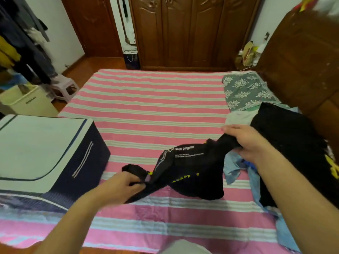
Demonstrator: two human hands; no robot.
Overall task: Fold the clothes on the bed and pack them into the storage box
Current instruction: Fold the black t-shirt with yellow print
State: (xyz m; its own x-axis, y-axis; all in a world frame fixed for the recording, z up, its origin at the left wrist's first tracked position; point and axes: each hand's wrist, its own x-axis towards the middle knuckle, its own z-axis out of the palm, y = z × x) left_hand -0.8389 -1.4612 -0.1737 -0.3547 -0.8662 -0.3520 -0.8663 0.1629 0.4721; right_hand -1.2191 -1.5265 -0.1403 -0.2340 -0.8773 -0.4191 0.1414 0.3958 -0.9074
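Across the pink-and-white striped bed (pixel 150 99), a navy storage box (pixel 45 149) with a pale lid sits at the left edge, and a heap of dark and blue clothes (pixel 286 143) lies at the right. Between them a black printed garment (pixel 192 167) hangs stretched just above the sheet. The right hand (pixel 245 142) grips one bunched end; the left hand (pixel 121 186) pinches the other.

Storage box (pixel 45 143) left; clothes pile (pixel 286 143) right, seemingly on bed (pixel 156 107).
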